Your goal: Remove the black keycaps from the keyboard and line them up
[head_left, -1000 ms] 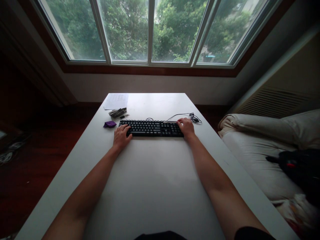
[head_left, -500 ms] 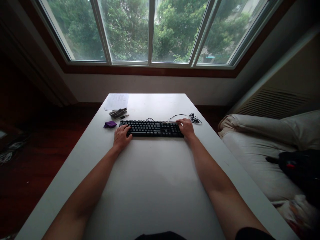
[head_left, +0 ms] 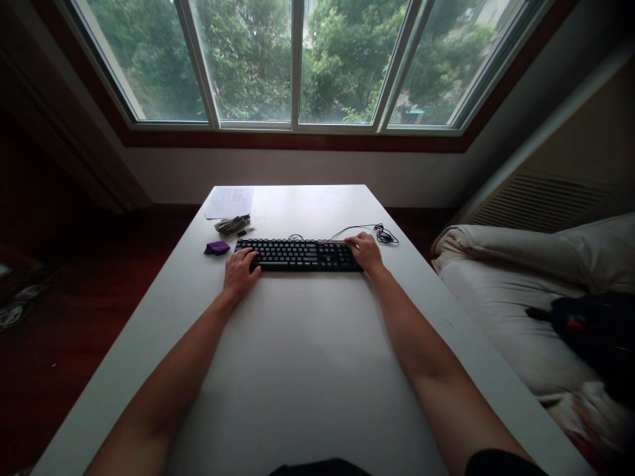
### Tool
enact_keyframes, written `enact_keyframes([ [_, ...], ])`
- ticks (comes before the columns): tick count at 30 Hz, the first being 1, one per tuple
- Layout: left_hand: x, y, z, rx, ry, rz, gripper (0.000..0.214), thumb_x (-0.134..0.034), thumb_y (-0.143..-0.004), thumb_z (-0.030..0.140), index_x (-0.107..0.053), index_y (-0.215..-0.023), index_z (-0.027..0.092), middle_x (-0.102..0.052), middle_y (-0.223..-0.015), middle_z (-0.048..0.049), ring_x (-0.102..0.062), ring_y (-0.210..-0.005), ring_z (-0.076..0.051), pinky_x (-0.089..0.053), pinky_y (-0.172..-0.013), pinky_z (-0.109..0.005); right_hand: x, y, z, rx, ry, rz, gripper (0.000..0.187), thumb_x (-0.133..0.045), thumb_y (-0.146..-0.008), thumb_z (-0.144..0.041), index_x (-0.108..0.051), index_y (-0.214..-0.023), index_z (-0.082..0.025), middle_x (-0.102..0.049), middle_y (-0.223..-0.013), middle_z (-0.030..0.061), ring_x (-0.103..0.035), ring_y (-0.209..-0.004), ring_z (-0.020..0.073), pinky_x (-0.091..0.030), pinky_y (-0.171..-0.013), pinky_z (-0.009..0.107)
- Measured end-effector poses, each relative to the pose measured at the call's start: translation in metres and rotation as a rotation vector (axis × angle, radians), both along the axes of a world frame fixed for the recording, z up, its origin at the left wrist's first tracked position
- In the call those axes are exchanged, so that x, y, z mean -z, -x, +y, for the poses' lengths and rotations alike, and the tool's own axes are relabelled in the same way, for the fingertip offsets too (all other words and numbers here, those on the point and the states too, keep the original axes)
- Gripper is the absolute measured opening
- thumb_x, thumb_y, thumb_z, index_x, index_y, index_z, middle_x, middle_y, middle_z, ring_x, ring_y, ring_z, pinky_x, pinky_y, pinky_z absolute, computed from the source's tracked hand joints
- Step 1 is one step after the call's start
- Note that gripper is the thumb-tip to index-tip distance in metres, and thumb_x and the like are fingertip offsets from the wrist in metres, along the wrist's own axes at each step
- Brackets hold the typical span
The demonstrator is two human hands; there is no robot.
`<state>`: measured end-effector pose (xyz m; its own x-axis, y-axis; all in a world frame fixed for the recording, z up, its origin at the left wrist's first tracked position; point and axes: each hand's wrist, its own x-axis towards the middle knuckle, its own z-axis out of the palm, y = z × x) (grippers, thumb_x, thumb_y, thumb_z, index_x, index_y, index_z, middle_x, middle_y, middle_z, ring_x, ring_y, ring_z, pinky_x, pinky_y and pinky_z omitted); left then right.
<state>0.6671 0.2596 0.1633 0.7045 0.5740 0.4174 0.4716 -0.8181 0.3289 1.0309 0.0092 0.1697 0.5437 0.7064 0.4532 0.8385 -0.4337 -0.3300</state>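
Note:
A black keyboard (head_left: pixel 297 255) lies flat across the white table, its keys facing up. My left hand (head_left: pixel 241 270) holds its left end, the fingers over the corner keys and the thumb at the front edge. At the opposite end, my right hand (head_left: pixel 366 251) reaches over the number keys to the back right edge. Its fingertips are drawn together near a thin pale strip (head_left: pixel 341 241); whether they hold it is too small to tell. A black cable (head_left: pixel 384 234) lies loosely coiled behind my right hand.
Left of the keyboard lies a purple cloth (head_left: pixel 217 247). Behind it are a clear packet of dark items (head_left: pixel 232 225), a small dark piece (head_left: pixel 243 232) and a printed sheet (head_left: pixel 229 201). A pale sofa (head_left: pixel 489 304) with a black bag (head_left: pixel 590 324) stands right of the table (head_left: pixel 307 357).
The view has shifted very slightly. My right hand has turned a little at the keyboard's back right edge; my left hand and the keyboard stay in place.

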Motion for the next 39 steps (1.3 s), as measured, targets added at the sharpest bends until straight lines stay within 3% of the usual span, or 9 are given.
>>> enact_keyframes([
  [4, 0.002, 0.001, 0.002, 0.007, -0.002, -0.007, 0.045, -0.061, -0.089, 0.033, -0.063, -0.132, 0.024, -0.055, -0.147, -0.0097, -0.045, -0.139, -0.032, -0.031, -0.121, -0.052, 0.006, -0.013, -0.007, 0.043, 0.006, 0.031, 0.032, -0.05, -0.098, -0.03, -0.078, -0.112, -0.024, -0.063, -0.099, 0.0103, -0.053, -0.098, 0.0274, -0.043, -0.09, 0.039],
  [14, 0.002, 0.001, 0.004, 0.026, -0.009, -0.015, 0.043, -0.061, -0.089, 0.033, -0.064, -0.131, 0.025, -0.057, -0.146, -0.0088, -0.046, -0.138, -0.031, -0.031, -0.12, -0.051, 0.005, -0.008, -0.002, 0.098, -0.027, 0.012, 0.031, -0.047, -0.098, -0.037, -0.074, -0.099, -0.02, -0.064, -0.097, 0.0119, -0.052, -0.097, 0.0285, -0.042, -0.087, 0.039],
  [24, 0.003, 0.006, 0.009, 0.045, 0.013, -0.012, 0.043, -0.059, -0.089, 0.032, -0.064, -0.131, 0.025, -0.056, -0.146, -0.0081, -0.045, -0.14, -0.031, -0.031, -0.121, -0.051, 0.012, -0.043, -0.041, 0.548, -0.06, 0.052, 0.029, -0.051, -0.087, -0.038, -0.071, -0.078, -0.019, -0.069, -0.088, 0.0147, -0.051, -0.087, 0.0289, -0.039, -0.074, 0.038],
  [27, 0.003, 0.006, 0.009, 0.044, 0.014, -0.019, 0.043, -0.06, -0.089, 0.032, -0.064, -0.131, 0.025, -0.056, -0.147, -0.0079, -0.045, -0.139, -0.031, -0.032, -0.121, -0.051, 0.012, -0.046, -0.051, 0.618, -0.051, 0.075, 0.028, -0.054, -0.084, -0.039, -0.073, -0.078, -0.019, -0.07, -0.085, 0.0154, -0.052, -0.086, 0.0294, -0.039, -0.072, 0.038],
  [35, 0.0, 0.005, 0.006, 0.035, 0.021, -0.006, 0.043, -0.059, -0.089, 0.032, -0.064, -0.131, 0.025, -0.056, -0.147, -0.0079, -0.046, -0.139, -0.031, -0.032, -0.12, -0.052, 0.009, -0.035, -0.034, 0.481, -0.035, 0.015, 0.027, -0.054, -0.082, -0.036, -0.072, -0.073, -0.019, -0.067, -0.078, 0.0147, -0.049, -0.081, 0.0289, -0.041, -0.073, 0.04],
  [39, 0.002, 0.005, 0.009, 0.041, 0.011, -0.024, 0.043, -0.059, -0.089, 0.033, -0.064, -0.131, 0.024, -0.057, -0.146, -0.0078, -0.046, -0.139, -0.031, -0.033, -0.12, -0.051, 0.009, -0.039, -0.04, 0.51, -0.038, -0.007, 0.026, -0.054, -0.083, -0.034, -0.072, -0.074, -0.018, -0.068, -0.085, 0.0155, -0.049, -0.084, 0.029, -0.04, -0.073, 0.039],
])
